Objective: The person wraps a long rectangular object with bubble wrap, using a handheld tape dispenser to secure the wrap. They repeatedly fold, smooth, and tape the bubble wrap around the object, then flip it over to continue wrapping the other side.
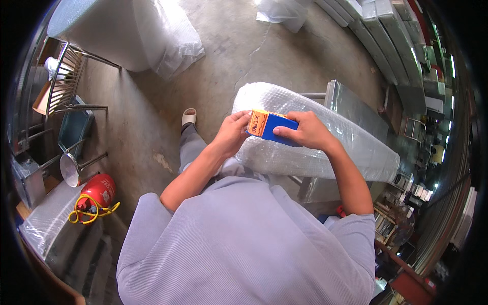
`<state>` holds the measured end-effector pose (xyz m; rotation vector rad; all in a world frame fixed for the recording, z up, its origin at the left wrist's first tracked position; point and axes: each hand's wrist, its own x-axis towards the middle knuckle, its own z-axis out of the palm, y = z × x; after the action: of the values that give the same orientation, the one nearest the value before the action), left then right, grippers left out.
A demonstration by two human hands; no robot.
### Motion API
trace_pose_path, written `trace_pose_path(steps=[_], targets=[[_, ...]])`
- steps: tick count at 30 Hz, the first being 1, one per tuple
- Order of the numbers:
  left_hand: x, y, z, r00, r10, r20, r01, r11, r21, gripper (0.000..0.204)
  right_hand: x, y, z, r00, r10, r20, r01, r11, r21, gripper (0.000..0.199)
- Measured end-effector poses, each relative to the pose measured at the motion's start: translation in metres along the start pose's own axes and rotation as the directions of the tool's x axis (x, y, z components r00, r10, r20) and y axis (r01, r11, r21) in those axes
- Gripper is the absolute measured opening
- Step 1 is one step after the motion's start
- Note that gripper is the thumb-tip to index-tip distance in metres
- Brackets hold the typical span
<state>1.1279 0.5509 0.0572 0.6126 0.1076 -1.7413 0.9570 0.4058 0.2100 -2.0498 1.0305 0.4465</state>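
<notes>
A small cardboard box [274,128], blue with an orange end, is held up in front of me. My right hand [308,129] grips its right part, the thumb lying across the blue face. At the orange end, my left hand [236,131] has its fingers closed against the box's edge; whether they pinch a flap or something small there is hidden. Beneath both hands lies a long panel-like piece wrapped in bubble wrap [351,145], raised off the floor on a metal support.
A big bubble wrap roll [109,33] stands at the far left, near a metal rack [66,76]. A red tank with a yellow hose [99,190] is at the lower left. Long wrapped panels [378,38] are stacked at the far right. Concrete floor [147,117] lies between.
</notes>
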Motion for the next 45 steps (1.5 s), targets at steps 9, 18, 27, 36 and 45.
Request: trace_pose_path(steps=[9,18,27,36,45], targets=[[0.010,0.007,-0.002,0.984,0.127,-0.125,-0.115,0.988,0.100,0.024,0.017,-0.011,-0.004,0.998,-0.051,-0.042,0.051,0.999,-0.019,0.059],[0.026,-0.028,-0.057,0.681,0.622,-0.386,0.059,0.479,0.876,0.028,0.024,0.012,0.015,0.993,0.116,0.003,-0.110,0.948,-0.300,0.064],[0.041,-0.055,-0.070,0.702,0.689,-0.180,-0.034,0.285,0.958,0.063,0.013,0.079,0.003,0.951,0.307,0.028,-0.281,0.900,-0.333,0.066],[0.047,-0.017,-0.018,0.698,-0.146,0.701,-0.617,-0.620,0.485,0.071,-0.021,0.104,-0.019,0.906,0.424,0.010,-0.385,0.833,-0.397,0.066],[0.041,-0.017,-0.002,0.736,-0.234,0.635,-0.583,-0.695,0.420,0.087,0.024,0.061,-0.007,0.930,0.364,0.040,-0.185,0.561,-0.807,0.035]])
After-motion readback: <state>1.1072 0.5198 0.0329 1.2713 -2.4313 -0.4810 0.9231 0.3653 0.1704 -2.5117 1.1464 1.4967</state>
